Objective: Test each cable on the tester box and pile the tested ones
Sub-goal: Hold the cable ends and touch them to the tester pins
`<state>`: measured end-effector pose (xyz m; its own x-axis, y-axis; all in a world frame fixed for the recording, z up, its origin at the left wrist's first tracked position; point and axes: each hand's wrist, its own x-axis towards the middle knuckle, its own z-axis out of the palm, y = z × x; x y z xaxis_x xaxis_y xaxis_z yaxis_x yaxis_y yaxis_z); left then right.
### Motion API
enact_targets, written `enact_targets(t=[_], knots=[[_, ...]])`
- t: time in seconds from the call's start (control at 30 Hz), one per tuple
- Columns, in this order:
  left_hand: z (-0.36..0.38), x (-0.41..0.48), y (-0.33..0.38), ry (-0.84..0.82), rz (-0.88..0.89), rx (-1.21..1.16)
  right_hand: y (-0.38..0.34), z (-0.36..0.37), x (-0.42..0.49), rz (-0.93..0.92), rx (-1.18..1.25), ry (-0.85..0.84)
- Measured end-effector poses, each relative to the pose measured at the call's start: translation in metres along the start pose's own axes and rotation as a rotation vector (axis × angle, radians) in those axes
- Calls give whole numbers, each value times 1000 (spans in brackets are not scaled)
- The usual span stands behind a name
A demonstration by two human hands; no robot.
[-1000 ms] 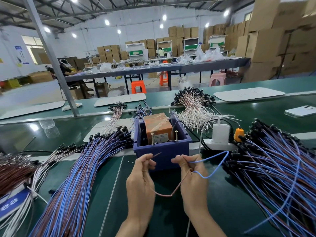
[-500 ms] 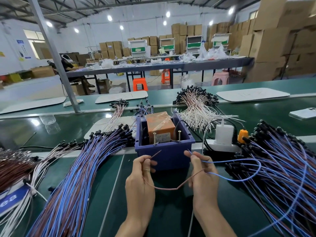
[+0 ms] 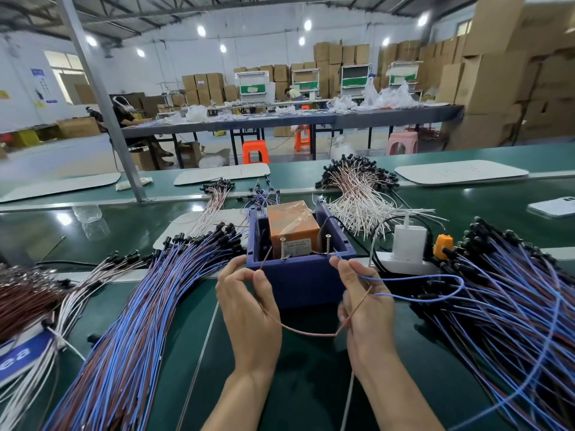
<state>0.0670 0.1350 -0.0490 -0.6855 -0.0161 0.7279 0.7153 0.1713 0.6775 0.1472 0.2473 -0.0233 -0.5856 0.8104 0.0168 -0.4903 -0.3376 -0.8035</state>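
One box (image 3: 300,283), two screws (image 3: 282,248) upright in it. Just before the box, left hand (image 3: 249,306) pinches the brown end of one cable (image 3: 311,333); right hand (image 3: 367,309) pinches its blue end.

We see white walls (image 3: 249,48), stacked cardboard boxes (image 3: 497,73), a long grey table (image 3: 311,119), orange stools (image 3: 255,150) by it, lit ceiling lamps (image 3: 201,31), pale floor (image 3: 62,160).

Bare left hand (image 3: 249,306), right hand (image 3: 367,309); forearms (image 3: 239,396) seemingly unsleeved.
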Motion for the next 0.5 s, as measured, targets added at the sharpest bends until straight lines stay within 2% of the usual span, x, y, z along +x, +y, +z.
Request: enact_targets(t=[0.13,0.5], knots=[[1,-4,-1,-51,48,-26,2,-1,2,8,-21,56],[5,-2,-5,-56,58,21,3,-1,5,8,-21,37]])
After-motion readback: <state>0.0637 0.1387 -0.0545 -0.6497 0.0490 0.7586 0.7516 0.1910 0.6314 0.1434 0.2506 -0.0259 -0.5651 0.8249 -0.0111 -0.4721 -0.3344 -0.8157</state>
